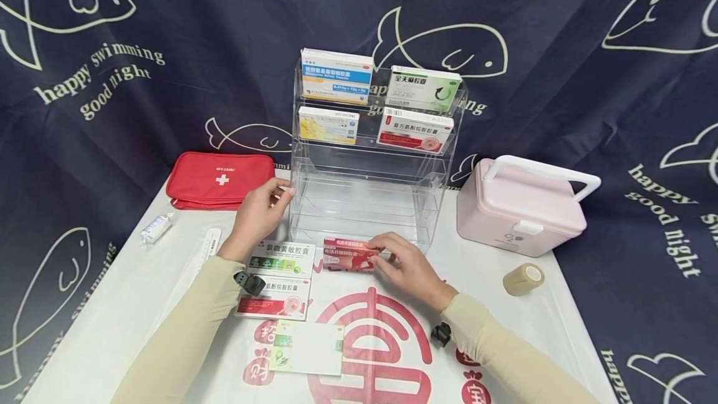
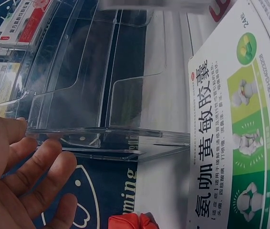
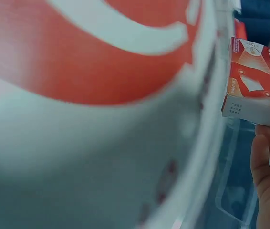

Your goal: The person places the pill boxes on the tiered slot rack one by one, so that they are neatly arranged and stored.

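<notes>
A clear acrylic display rack (image 1: 364,198) stands on the table with medicine boxes in its upper tiers. My right hand (image 1: 406,267) pinches a red medicine box (image 1: 344,254) low in front of the rack; in the right wrist view, fingers hold the red box (image 3: 256,71) by one end. At the rack's left side is my left hand (image 1: 260,214), its fingertips right at the clear edge. The left wrist view shows that hand (image 2: 25,176) with loosely bent, spread fingers. Nearby lie a white-and-green medicine box (image 1: 286,257) and a white-and-red one (image 1: 275,301).
A red first-aid pouch (image 1: 221,179), a small white packet (image 1: 156,228) and a white strip (image 1: 209,248) lie left. A pale pink case (image 1: 518,211) and a tan roll (image 1: 523,279) stand right. A green-edged box (image 1: 308,348) lies near the front.
</notes>
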Motion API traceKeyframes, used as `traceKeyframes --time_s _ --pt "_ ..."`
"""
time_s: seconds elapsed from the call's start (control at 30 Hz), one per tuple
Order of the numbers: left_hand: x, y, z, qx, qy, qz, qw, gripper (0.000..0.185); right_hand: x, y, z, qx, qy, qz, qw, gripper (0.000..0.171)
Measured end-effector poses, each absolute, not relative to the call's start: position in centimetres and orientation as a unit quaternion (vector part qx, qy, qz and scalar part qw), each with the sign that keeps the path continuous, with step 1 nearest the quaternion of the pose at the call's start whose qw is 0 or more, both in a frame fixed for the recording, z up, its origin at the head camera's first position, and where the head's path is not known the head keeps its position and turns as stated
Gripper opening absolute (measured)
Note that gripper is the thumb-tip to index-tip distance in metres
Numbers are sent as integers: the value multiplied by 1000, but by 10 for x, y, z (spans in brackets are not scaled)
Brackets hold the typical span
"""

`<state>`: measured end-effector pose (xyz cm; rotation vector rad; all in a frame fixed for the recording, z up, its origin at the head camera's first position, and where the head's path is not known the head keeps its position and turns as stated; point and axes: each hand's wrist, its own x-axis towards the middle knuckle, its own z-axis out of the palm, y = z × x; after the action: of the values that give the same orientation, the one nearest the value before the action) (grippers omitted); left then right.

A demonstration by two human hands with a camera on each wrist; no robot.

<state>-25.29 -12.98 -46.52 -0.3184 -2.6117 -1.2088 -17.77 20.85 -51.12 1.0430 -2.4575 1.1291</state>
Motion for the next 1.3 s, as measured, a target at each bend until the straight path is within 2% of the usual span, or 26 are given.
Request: traceKeyframes --time_s 0.43,0.63,0.93,1.3 --pt "-252 -129 -465 -103 -897 -413 115 30 -237 205 -425 360 -814 413 194 31" --pt "-251 -128 -464 -104 -897 -414 115 30 -266 197 -390 334 -815 424 212 27" --pt "-251 -129 -464 -104 -898 -413 110 32 -293 177 -374 334 -830 398 203 25" --pt "-252 -128 -465 -103 -897 -414 111 33 -303 168 -378 357 -845 338 209 25"
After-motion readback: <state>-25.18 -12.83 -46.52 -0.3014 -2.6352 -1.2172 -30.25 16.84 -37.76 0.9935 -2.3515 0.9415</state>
